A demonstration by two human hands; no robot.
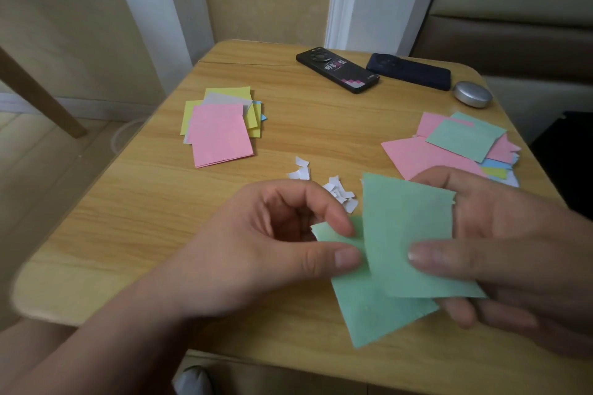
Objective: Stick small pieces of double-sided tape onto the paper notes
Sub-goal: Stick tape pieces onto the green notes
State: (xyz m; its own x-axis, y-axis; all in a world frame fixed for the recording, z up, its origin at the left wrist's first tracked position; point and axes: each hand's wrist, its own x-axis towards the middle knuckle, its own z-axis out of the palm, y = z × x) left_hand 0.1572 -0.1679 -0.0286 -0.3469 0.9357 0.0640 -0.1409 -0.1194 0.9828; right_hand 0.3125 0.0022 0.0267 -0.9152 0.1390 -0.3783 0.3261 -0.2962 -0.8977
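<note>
Two green notes are held over the near right part of the wooden table (128,234), close to its front edge. The lower green note (369,308) is pinched at its upper corner between thumb and forefinger of the left hand (256,253), the other fingers being curled in. The upper green note (414,234) is gripped by the right hand (500,250), thumb laid flat on top and fingers spread beneath; it overlaps the lower one, and its right edge is slightly torn.

Bare tabletop is left at the near left and across the middle. A heap of white scraps (340,192) lies just beyond the hands (tape or backing cannot be told). A squared left stack (221,135), pink on top with yellow, grey and blue under it, sits well apart at the left. A looser right pile (449,144), green over pink, reaches the right edge.

The table is pale wood grain with rounded corners. Near its far edge a black phone (337,74) and a dark blue phone (410,70) are laid flat beside a smooth silver oval case (472,94).
</note>
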